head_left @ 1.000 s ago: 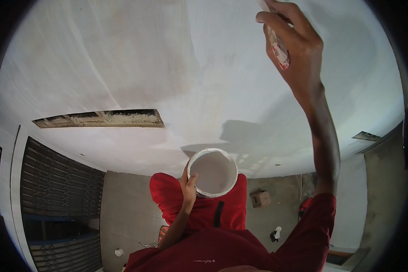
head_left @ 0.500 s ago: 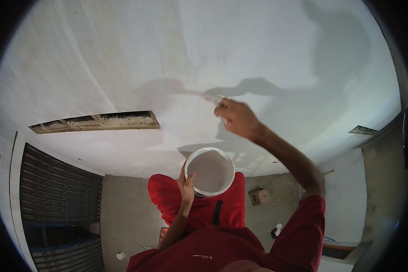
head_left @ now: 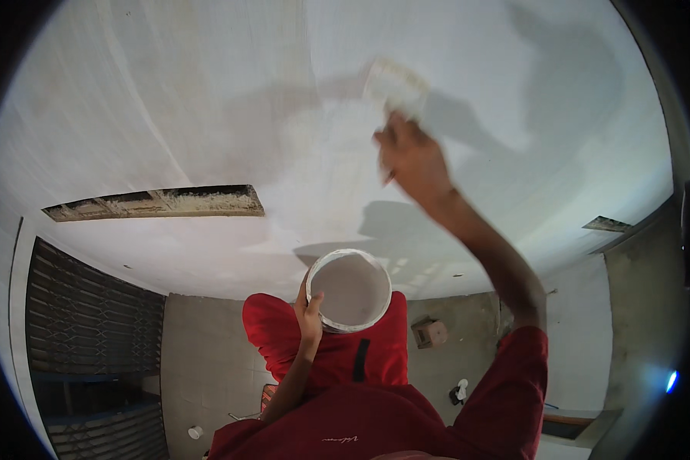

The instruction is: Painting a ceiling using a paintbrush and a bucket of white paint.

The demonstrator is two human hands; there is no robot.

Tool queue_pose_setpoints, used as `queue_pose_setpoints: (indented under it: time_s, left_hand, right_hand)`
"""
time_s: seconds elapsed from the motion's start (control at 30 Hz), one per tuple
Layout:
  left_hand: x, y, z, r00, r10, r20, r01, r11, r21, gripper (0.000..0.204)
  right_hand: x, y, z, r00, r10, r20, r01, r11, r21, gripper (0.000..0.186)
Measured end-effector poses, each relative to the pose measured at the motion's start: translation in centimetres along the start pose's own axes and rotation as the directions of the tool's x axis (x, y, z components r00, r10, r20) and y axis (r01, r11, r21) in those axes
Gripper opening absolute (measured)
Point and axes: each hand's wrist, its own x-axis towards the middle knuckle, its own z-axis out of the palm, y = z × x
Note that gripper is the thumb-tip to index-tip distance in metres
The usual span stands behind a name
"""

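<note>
My left hand (head_left: 310, 316) grips the rim of a white bucket (head_left: 388, 285) by its left side, thumb over the edge. Pale, whitish paint (head_left: 349, 290) lies inside the bucket, which I hold in front of my red trousers. Up and to the right, my right hand (head_left: 416, 157) is closed around the handle of a wide, flat paintbrush (head_left: 395, 83). Its pale bristle end points upward against the white wall (head_left: 468, 46), slightly blurred by motion. The fingers cover most of the handle.
A long, rough-edged opening (head_left: 161, 202) cuts into the wall at left. Beyond it stands a dark folding metal gate (head_left: 92, 314). On the floor far below are a small brownish box-like stool (head_left: 429, 333) and a white cup-like container (head_left: 195, 432).
My right hand has swung the paintbrush upward along the wall, so the brush's broad face now shows. My left hand and the bucket have hardly moved.
</note>
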Motion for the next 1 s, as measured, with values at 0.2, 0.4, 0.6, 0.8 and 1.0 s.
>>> queue_pose_setpoints:
  time_s: [0.2, 0.4, 0.6, 0.8, 1.0]
  left_hand:
    - [-1.3, 0.1, -0.1, 1.0, -0.007, 0.01, 0.007, 0.999, 0.033, 0.059]
    - [-0.7, 0.1, -0.8, 0.998, 0.049, 0.043, -0.052, 0.997, 0.059, 0.058]
    - [0.8, 0.7, -0.1, 0.996, -0.083, -0.022, 0.085, 0.986, 0.145, 0.061]
    - [-0.3, 0.1, -0.1, 0.992, -0.124, -0.003, 0.124, 0.987, 0.098, 0.063]
    - [-0.5, 0.2, -0.4, 0.996, -0.094, -0.007, 0.094, 0.993, 0.074, 0.06]
  right_hand:
    - [-9.2, -5.6, 3.8, 0.952, 0.063, 0.3, -0.173, 0.919, 0.356, 0.021]
    - [-8.3, -4.7, -4.4, 0.905, 0.356, 0.234, -0.4, 0.52, 0.755, 0.017]
    - [-10.9, -7.4, -6.6, 0.566, 0.275, 0.777, -0.813, 0.029, 0.582, 0.008]
    - [-18.1, -15.9, 4.0, 0.507, 0.01, 0.862, -0.862, 0.037, 0.506, 0.008]
    - [-20.0, -19.2, 8.2, 0.521, -0.005, 0.854, -0.853, 0.043, 0.521, 0.012]
